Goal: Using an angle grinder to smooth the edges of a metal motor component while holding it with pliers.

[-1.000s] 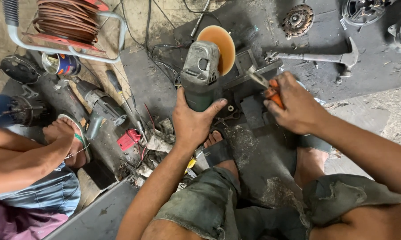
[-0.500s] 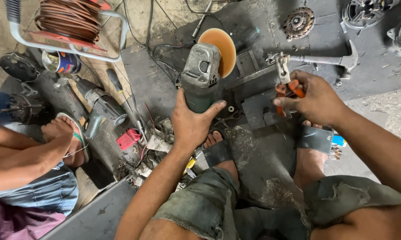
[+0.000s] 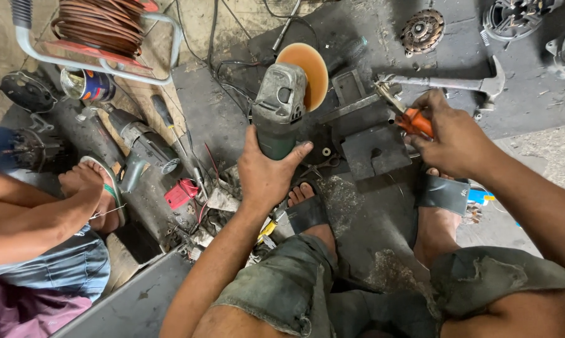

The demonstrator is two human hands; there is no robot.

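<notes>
The workshop floor (image 3: 382, 250) was dark and greasy; your left hand (image 3: 267, 178) was wrapped around the green body of the angle grinder (image 3: 282, 106), likely heavy and rigid, orange disc away from you; your right hand (image 3: 451, 134) gripped orange-handled pliers (image 3: 407, 112) near the hammer (image 3: 458, 82).
</notes>
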